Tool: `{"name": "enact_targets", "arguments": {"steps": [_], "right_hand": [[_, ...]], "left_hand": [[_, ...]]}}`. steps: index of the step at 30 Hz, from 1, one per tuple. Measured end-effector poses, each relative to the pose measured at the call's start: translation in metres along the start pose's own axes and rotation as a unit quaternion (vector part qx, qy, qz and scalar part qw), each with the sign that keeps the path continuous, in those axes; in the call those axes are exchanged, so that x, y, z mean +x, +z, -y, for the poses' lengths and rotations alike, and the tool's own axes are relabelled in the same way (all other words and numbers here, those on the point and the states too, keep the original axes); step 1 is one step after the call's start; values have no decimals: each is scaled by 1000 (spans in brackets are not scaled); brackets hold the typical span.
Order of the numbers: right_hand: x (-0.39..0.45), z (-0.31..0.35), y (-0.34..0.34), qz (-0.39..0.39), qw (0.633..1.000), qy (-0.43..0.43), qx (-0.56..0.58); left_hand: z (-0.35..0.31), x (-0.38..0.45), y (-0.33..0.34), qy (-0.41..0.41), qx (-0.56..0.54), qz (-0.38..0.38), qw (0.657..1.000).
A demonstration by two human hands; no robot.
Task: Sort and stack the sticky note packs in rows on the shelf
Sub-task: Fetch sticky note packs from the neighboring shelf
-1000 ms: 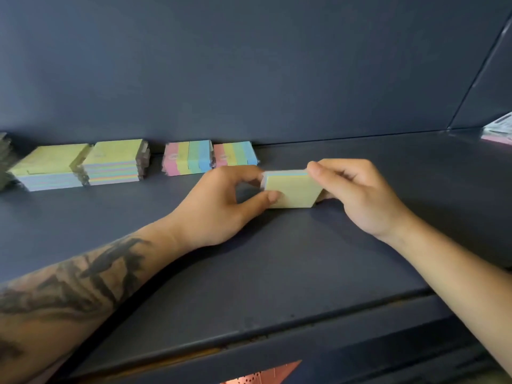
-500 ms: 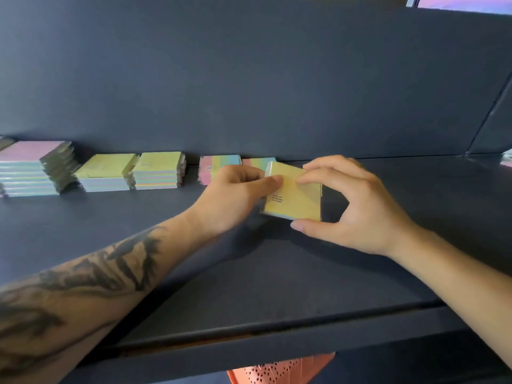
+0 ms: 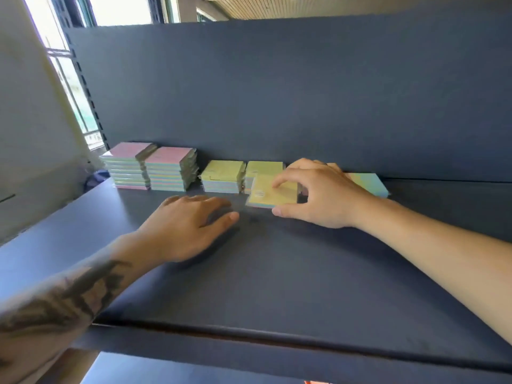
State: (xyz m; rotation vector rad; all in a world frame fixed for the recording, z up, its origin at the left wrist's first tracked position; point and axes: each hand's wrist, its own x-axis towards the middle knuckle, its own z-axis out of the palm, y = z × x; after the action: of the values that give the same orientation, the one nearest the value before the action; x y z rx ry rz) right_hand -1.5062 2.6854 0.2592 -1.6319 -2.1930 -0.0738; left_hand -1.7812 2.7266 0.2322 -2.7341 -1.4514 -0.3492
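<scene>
Presently a yellow-topped sticky note pack (image 3: pixel 273 194) is held by the right hand (image 3: pixel 318 194), pinched between the thumb at its near edge and the fingers (image 3: pixel 279 182) laid on its top face; the pack is tilted slightly and is seen just in front of the yellow stack (image 3: pixel 263 169) at the back of the shelf (image 3: pixel 277 273), though whether it rests on the shelf or is lifted off it cannot be told. The left hand (image 3: pixel 191 225) is held palm down over the dark shelf to the left of the pack, its fingers loosely spread and nothing grasped; it is somewhat blurred. Along the back panel (image 3: pixel 277 92) a row of stacks is arranged: two tall pink-topped stacks, the far-left one (image 3: pixel 126 167) and its neighbour (image 3: pixel 170 170) touching each other, then a gap, then a lower yellow-topped stack (image 3: pixel 221 177) just beside the yellow stack partly hidden by the held pack. Behind the right wrist, a multicoloured pack (image 3: pixel 368 184) with pale blue and green showing is laid flat against the back panel; most of it is covered by the hand. A tattooed forearm (image 3: pixel 69 300) is seen leading to the left hand. Beyond the left end of the shelf, a pale wall (image 3: pixel 27 134) and a bright window (image 3: pixel 69 79) are visible.
</scene>
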Motion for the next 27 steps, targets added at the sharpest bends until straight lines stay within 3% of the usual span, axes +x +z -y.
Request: {"name": "enact_targets", "arguments": {"steps": [3,10,27], "right_hand": [[46,21,16,-6,1000,-8,-21],[114,36,49,-4,999,17,-48],[132,38,60,12,995,93,-30]], "left_hand": [[30,-6,-6,-10,60,12,998],[52,-1,8,-45,-29,10,999],[55,3,9,-39,-25,28,999]]}}
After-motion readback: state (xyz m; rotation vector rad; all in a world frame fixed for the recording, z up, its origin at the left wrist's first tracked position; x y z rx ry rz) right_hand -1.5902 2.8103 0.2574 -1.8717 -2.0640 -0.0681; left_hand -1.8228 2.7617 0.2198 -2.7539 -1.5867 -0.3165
